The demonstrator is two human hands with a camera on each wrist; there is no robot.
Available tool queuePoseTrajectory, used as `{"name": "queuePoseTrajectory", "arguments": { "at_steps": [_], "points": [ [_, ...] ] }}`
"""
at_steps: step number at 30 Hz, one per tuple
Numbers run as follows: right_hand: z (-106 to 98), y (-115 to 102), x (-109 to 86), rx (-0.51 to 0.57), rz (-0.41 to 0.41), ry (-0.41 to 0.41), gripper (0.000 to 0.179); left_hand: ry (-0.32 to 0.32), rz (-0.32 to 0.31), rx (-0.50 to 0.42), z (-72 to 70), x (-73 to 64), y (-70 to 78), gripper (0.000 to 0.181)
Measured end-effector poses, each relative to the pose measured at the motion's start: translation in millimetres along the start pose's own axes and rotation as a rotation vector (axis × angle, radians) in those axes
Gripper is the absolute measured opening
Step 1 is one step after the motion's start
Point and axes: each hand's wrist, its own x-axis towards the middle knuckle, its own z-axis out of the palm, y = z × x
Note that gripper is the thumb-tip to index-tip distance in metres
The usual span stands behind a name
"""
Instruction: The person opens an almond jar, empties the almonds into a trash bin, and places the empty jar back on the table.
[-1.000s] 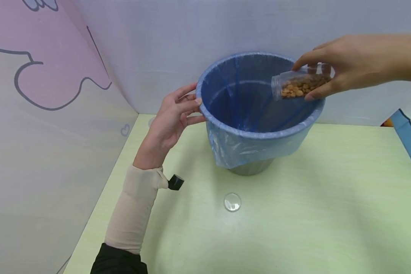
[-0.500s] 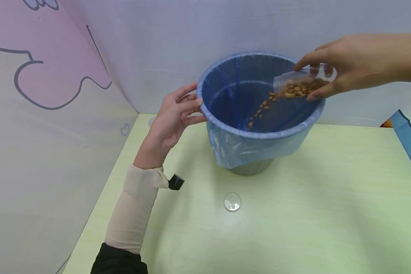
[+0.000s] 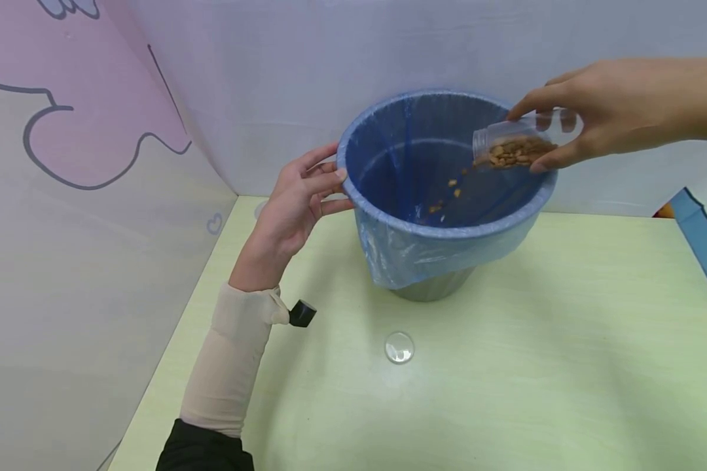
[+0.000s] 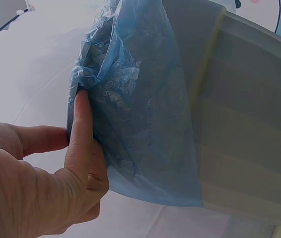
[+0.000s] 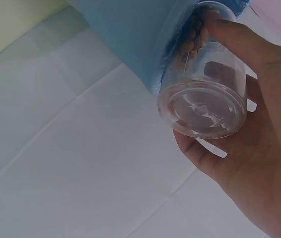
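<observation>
My right hand point(image 3: 621, 108) grips a clear plastic jar point(image 3: 515, 142), tipped on its side over the trash can point(image 3: 448, 231). Brown nuts or kernels point(image 3: 509, 154), too small to name surely, lie inside the jar, and several fall from its mouth into the can. In the right wrist view, fingers and thumb wrap around the jar point(image 5: 202, 109), its base facing the camera. A blue bag point(image 3: 442, 258) lines the can and folds over its rim. My left hand point(image 3: 291, 203) holds the can's left rim, thumb at the edge. The left wrist view shows its fingers against the bag point(image 4: 140, 124).
A round clear lid point(image 3: 399, 347) lies on the pale green table point(image 3: 507, 392) in front of the can. Behind stands a whitish wall point(image 3: 271, 78), close to the can. A printed panel point(image 3: 65, 261) borders the left side, and a blue shape point(image 3: 704, 242) shows at the right edge.
A second ago nothing was falling; then the pieces began to pour from the jar into the can. The amount in the jar has shrunk. The left hand has kept its place on the rim.
</observation>
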Motion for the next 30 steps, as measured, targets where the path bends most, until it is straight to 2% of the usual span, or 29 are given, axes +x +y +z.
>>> {"name": "queuePoseTrajectory", "arguments": {
  "at_steps": [10,30],
  "points": [
    [0.6,-0.6,-1.9,-0.007,0.001,0.014,0.086,-0.004,0.002,-0.004,0.7,0.2,0.2,0.058],
    [-1.6,-2.4,-3.2,-0.046,0.008,-0.019,0.087,-0.022,0.008,-0.034,0.2,2.3,-1.7,0.057]
  ]
}}
